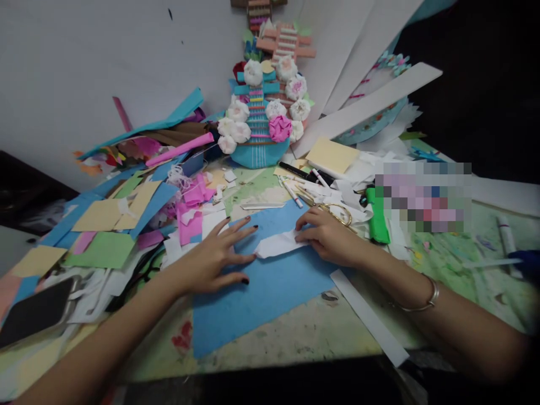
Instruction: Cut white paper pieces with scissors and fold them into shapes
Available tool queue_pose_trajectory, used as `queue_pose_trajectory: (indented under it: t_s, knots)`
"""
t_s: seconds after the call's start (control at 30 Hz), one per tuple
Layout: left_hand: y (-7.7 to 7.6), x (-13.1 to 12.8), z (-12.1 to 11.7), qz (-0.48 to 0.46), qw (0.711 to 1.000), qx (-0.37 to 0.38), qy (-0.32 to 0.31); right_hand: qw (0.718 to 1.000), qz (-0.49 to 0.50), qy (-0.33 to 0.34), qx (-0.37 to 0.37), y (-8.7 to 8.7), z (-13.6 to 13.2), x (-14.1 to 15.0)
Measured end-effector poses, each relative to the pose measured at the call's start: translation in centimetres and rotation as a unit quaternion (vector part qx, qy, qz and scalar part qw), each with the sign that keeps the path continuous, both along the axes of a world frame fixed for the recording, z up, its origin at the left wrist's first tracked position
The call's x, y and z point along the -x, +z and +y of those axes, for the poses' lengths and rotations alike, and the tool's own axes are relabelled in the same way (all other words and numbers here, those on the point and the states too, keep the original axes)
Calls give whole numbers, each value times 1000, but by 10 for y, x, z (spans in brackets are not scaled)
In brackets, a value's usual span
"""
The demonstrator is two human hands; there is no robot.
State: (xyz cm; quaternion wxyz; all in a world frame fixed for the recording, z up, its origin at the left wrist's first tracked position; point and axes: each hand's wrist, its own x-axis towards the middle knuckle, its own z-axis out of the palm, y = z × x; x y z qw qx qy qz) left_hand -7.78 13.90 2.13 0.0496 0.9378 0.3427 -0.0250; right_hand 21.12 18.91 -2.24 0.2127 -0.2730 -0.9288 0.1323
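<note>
A sheet of blue paper (253,306) lies at the table's front edge. On it rests a folded strip of white paper (276,246) with a pointed left end. My left hand (215,256) is spread flat over the blue sheet, a fingertip close to that pointed end. With curled fingers, my right hand (327,235) grips the strip's right end; the thumb is mostly hidden. A longer white paper strip (371,318) lies to the right, jutting over the table edge. Gold-handled scissors (340,214) sit just behind my right hand.
Paper scraps and pink crepe paper (196,194) crowd the left, near a dark phone (37,309). Behind stands a blue paper instrument (259,149) with paper flowers. A green tool (377,216), markers (293,192) and a yellow pad (333,156) lie to the right.
</note>
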Motion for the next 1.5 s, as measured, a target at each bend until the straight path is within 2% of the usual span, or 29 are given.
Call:
queue_pose_trajectory:
  t_s: [0.2, 0.3, 0.4, 0.47, 0.53, 0.63, 0.77, 0.87, 0.93, 1.03, 1.13, 1.27, 1.5]
  knots:
    - [-11, -2, 59, -121, 992, -26, -14, 999, -36, -4, 9, 5, -6, -2]
    - [-19, -9, 70, -239, 969, -70, 7, 999, -39, 2, 24, 6, -7, -2]
    - [-23, -26, 51, -285, 951, -120, 25, 999, -31, -2, 16, 3, -10, 2]
    - [-23, -41, 28, -240, 963, -121, 8, 1000, -21, -4, 12, -1, -12, 7]
    - [-25, -53, 8, -157, 982, -93, -43, 1000, -6, -6, 16, -5, -14, 11]
    - [-33, -63, -5, -111, 989, -92, -46, 999, 12, -15, 42, -9, -15, 14]
    - [-47, -63, 3, -137, 981, -130, -49, 994, 16, -25, 102, -8, -11, 13]
    - [-54, -60, 8, -182, 973, -127, -67, 991, 17, -14, 133, -6, -8, 10]
    - [-56, -59, 8, -234, 965, -105, -53, 989, 23, 2, 149, -5, -7, 8]
    - [-57, -57, 7, -315, 948, -52, 5, 988, 28, 14, 153, -3, -7, 7]
    - [-54, -55, 7, -345, 938, 8, 41, 990, 32, 13, 134, -3, -8, 9]
    - [-50, -52, 9, -337, 939, 71, 4, 989, 59, 29, 135, -2, -7, 10]
    - [-52, -49, 11, -368, 924, 99, -39, 984, 81, 51, 152, 1, -7, 9]
